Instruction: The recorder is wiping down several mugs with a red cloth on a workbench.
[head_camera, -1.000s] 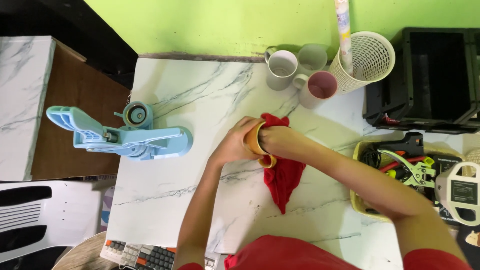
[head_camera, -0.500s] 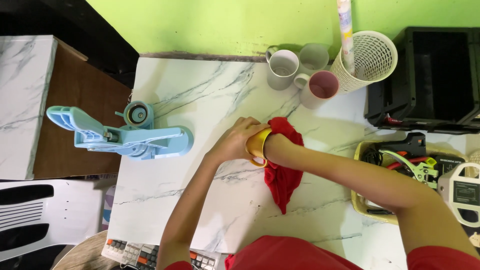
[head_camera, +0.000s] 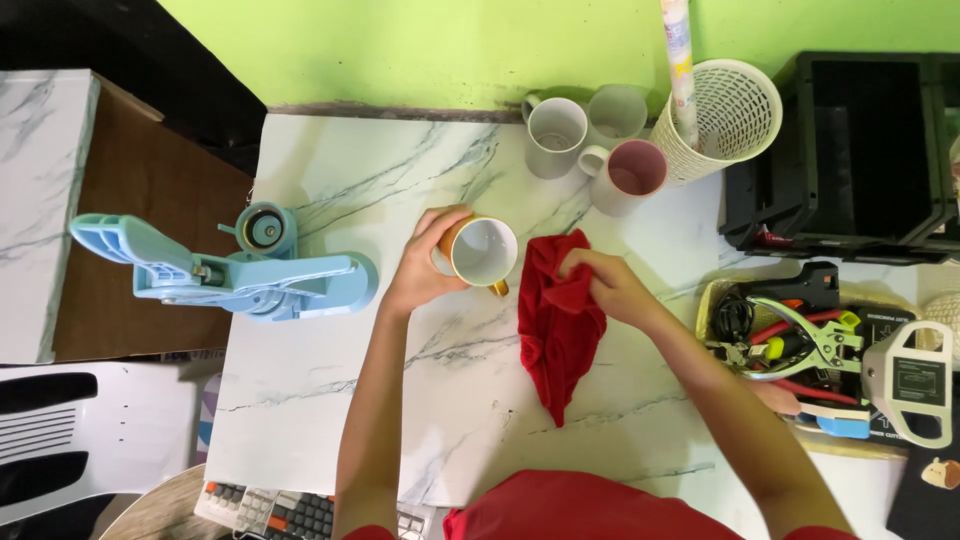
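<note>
My left hand (head_camera: 425, 262) grips a yellow mug (head_camera: 482, 254) with a white inside, held just above the marble table (head_camera: 330, 400), its mouth facing up at me. My right hand (head_camera: 603, 283) pinches a red cloth (head_camera: 556, 330) to the right of the mug. The cloth hangs down over the table and is clear of the mug.
A light blue press tool (head_camera: 230, 277) sits at the table's left. Three mugs, white (head_camera: 555, 135), grey (head_camera: 617, 113) and pink (head_camera: 632, 176), stand at the back by a white mesh basket (head_camera: 728, 118). A tray of hand tools (head_camera: 800, 335) and a black crate (head_camera: 850, 160) lie right. A keyboard (head_camera: 290, 512) lies near me.
My right hand has come out of the mug with the red cloth and moved right. The mug's white inside now shows, and my left hand has shifted slightly left with it.
</note>
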